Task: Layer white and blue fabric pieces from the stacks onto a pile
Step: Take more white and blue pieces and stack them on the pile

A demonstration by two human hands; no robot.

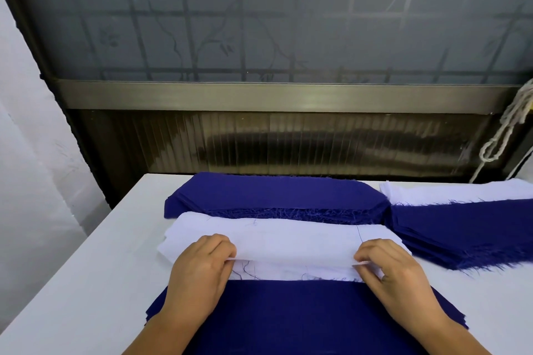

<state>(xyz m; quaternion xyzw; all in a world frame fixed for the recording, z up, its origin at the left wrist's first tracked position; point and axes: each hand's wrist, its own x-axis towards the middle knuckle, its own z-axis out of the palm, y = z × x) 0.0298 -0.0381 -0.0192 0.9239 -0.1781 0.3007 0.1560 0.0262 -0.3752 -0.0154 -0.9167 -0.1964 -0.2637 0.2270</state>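
White fabric piece (294, 248), faint illegible pen marks on it: I noted the left hand (202, 265) and right hand (395, 271) each pinching its near edge. Below the grip lay the blue pile (294, 317); beyond it, the blue stack (274, 193).

Garment workshop: stacks of cut blue fabric (277, 196) and white fabric (285, 239) are lying on a white surface (86, 282).

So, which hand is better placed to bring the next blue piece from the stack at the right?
Probably the right hand. It pinches the top white piece nearest the right blue stack. The left hand grips the opposite end, farther away.
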